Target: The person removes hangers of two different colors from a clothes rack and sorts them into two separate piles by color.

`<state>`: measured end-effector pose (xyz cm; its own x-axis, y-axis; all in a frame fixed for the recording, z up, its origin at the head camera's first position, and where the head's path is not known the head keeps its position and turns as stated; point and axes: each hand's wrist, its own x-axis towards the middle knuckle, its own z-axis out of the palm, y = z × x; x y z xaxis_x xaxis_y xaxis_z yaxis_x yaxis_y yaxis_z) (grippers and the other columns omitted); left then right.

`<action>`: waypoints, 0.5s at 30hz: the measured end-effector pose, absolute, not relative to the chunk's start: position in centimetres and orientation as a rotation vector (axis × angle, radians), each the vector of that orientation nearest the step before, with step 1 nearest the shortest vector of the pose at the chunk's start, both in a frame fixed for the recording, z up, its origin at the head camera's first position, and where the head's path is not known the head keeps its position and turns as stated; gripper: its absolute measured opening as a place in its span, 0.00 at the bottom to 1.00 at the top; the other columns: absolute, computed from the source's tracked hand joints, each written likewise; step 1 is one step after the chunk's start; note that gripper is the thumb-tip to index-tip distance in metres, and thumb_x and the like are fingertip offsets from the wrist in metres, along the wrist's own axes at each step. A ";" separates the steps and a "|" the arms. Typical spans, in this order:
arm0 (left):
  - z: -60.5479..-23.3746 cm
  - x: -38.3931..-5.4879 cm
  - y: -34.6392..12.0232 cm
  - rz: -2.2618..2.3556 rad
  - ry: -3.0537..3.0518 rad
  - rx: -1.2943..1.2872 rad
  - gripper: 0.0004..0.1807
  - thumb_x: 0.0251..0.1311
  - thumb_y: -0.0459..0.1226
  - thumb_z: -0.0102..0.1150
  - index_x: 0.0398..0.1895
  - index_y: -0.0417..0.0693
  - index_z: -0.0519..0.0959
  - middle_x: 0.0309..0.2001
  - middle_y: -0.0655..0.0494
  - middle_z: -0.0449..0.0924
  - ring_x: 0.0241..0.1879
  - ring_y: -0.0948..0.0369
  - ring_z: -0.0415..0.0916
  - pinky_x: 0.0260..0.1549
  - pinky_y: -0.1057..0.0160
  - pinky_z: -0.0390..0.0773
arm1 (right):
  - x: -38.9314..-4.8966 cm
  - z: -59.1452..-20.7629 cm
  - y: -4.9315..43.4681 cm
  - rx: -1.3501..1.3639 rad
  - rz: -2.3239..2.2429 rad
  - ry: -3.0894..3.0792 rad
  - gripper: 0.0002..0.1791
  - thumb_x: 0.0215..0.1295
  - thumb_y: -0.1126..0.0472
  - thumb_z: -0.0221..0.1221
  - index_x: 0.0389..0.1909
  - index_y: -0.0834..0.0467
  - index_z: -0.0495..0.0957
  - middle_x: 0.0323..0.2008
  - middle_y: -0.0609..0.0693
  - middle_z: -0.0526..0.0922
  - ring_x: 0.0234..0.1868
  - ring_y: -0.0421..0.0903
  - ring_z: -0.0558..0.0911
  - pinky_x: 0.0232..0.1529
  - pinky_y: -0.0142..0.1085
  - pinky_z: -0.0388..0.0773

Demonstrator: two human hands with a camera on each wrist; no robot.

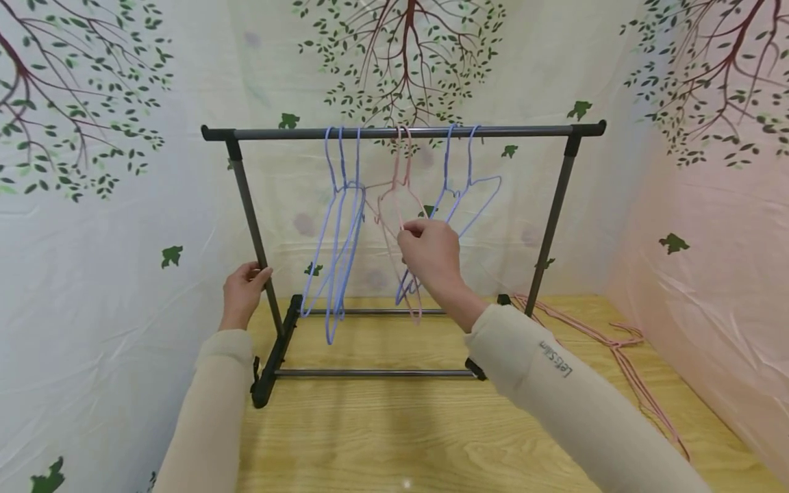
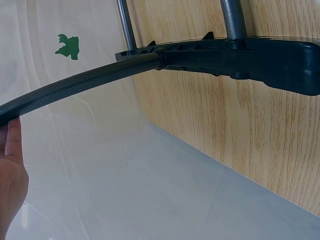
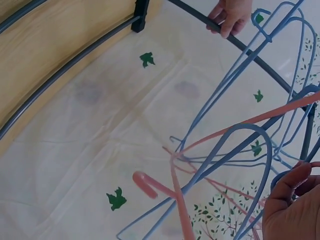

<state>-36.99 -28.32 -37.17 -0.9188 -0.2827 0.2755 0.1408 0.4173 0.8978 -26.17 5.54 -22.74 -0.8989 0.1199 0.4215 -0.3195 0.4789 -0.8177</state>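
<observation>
Two pink hangers [image 1: 397, 183] hang at the middle of the rack's top bar. My right hand [image 1: 431, 257] pinches the side of a pink hanger between thumb and forefinger; the right wrist view shows pink at the fingertips of this hand [image 3: 295, 207]. Just behind it, two blue hangers [image 1: 487, 205] hang on the bar, partly hidden by the hand. Three more blue hangers [image 1: 335, 239] hang to the left of the pink ones. With thumb and fingers, my left hand [image 1: 243, 294] grips the dark left post [image 1: 249, 212] of the rack, low down.
The metal rack's top bar [image 1: 277, 134] spans the view. Its black foot [image 1: 268, 376] stands on the wood-grain surface [image 1: 382, 424]. Several pink hangers [image 1: 622, 349] lie at the right, by the right post [image 1: 555, 212]. A patterned sheet [image 1: 154, 287] closes off the back and sides.
</observation>
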 end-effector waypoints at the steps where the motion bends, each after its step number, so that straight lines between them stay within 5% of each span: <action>1: -37.2 -37.0 -28.3 -1.506 -2.292 0.120 0.27 0.74 0.46 0.51 0.66 0.35 0.71 0.58 0.35 0.75 0.56 0.43 0.75 0.59 0.49 0.74 | -26.2 -22.7 5.8 0.165 1.381 -2.303 0.15 0.64 0.63 0.55 0.45 0.61 0.87 0.37 0.52 0.87 0.27 0.47 0.85 0.32 0.37 0.81; 9: -37.1 -36.6 -28.1 -1.504 -2.304 0.132 0.28 0.74 0.47 0.51 0.67 0.36 0.70 0.59 0.35 0.74 0.57 0.43 0.74 0.59 0.48 0.73 | -26.4 -23.1 7.0 0.267 1.225 -2.231 0.13 0.61 0.63 0.56 0.39 0.58 0.89 0.33 0.50 0.87 0.34 0.46 0.82 0.38 0.38 0.78; 15: -37.0 -36.5 -27.7 -1.513 -2.301 0.136 0.26 0.74 0.45 0.52 0.66 0.36 0.70 0.58 0.36 0.74 0.56 0.44 0.75 0.59 0.49 0.74 | -26.5 -23.7 8.0 0.364 1.117 -2.135 0.13 0.60 0.64 0.56 0.39 0.60 0.88 0.30 0.49 0.86 0.31 0.45 0.82 0.32 0.36 0.75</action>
<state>-36.48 -27.73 -36.99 -0.9221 -0.2854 0.2612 0.1267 0.4152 0.9009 -26.48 7.99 -23.68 -0.7223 0.0663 0.6884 -0.5279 0.5901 -0.6108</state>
